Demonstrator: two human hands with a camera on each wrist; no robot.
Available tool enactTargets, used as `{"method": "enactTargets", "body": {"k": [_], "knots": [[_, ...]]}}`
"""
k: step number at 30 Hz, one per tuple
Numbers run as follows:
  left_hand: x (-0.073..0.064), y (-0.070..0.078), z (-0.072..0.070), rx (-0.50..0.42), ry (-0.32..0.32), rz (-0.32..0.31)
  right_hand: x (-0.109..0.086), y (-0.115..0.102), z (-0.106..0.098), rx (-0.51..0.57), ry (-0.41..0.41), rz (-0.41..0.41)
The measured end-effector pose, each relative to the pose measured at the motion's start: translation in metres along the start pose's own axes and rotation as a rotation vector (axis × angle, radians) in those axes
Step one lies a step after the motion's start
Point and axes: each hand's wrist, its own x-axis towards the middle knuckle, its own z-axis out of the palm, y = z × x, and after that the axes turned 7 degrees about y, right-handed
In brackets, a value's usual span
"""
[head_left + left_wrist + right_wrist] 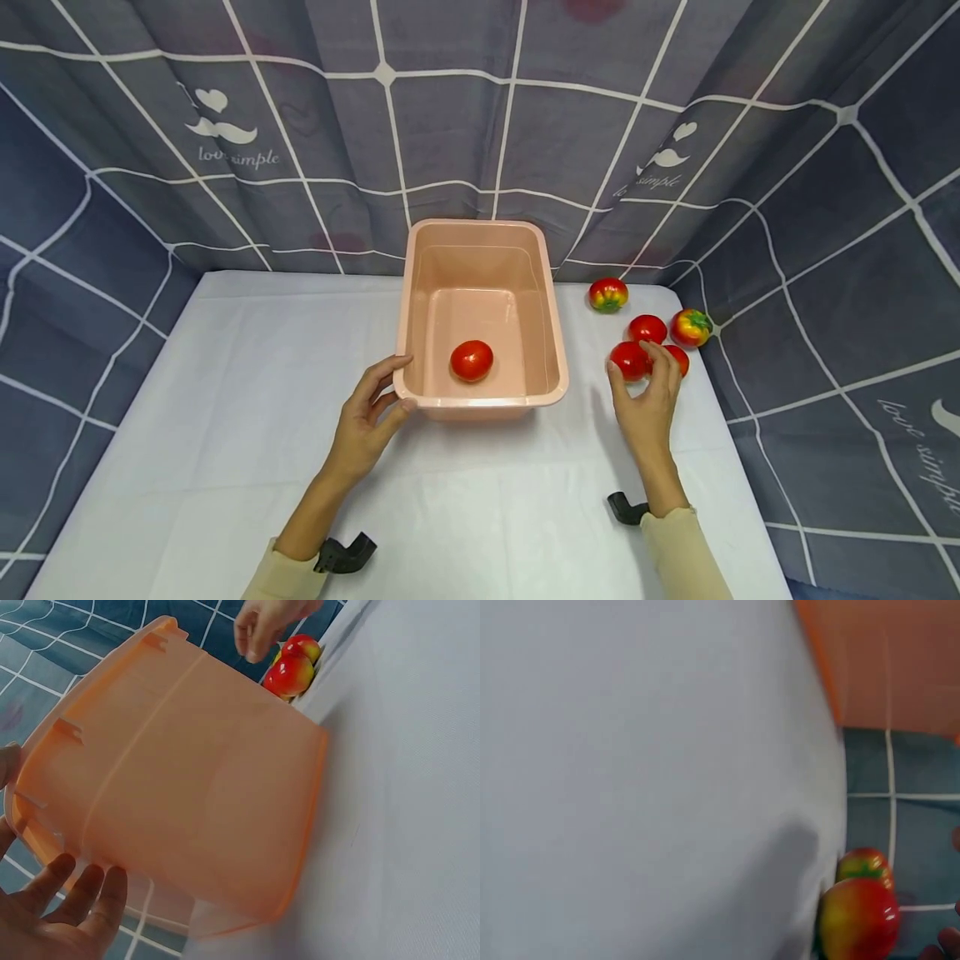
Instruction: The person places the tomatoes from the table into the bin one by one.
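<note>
A peach-coloured plastic bin [480, 402] stands on the table, with one red tomato [472, 361] lying inside near its front wall. My left hand [367, 421] holds the bin's front left corner, its fingertips against the rim; in the left wrist view several fingers [105, 904] lie along the outside. Over the cluster of red tomatoes on the right hovers my right hand [651, 408], thumb and fingers spread apart above the nearest tomato [628, 361]. The left wrist view shows that hand above the fruit with a gap below it. Another tomato [678, 358] is partly hidden behind its fingers.
Behind the cluster lie a further tomato [647, 329] and two red-and-yellow, pepper-like fruits, one at the right edge [691, 327] and one farther back [608, 294]. A white cloth covers the table [247, 400]. Grey checked curtains [450, 125] enclose the back and sides.
</note>
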Motion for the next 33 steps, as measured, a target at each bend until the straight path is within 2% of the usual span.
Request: {"method": "enactTargets", "body": {"k": [3, 8, 16, 24, 33], "knots": [[0.0, 0.0, 0.0, 0.003, 0.002, -0.009, 0.0, 0.012, 0.001, -0.019, 0.004, 0.02], [0.0, 0.0, 0.0, 0.003, 0.002, -0.011, 0.002, 0.021, 0.003, -0.005, 0.018, 0.001], [0.0, 0.0, 0.0, 0.005, 0.001, -0.014, 0.007, 0.024, 0.006, -0.037, -0.035, 0.076], [-0.001, 0.0, -0.001, 0.011, -0.006, -0.021, 0.013, 0.026, 0.013, -0.067, -0.081, 0.07], [0.0, 0.002, 0.0, 0.004, -0.005, 0.001, 0.013, 0.03, 0.015, -0.078, -0.123, 0.124]]}}
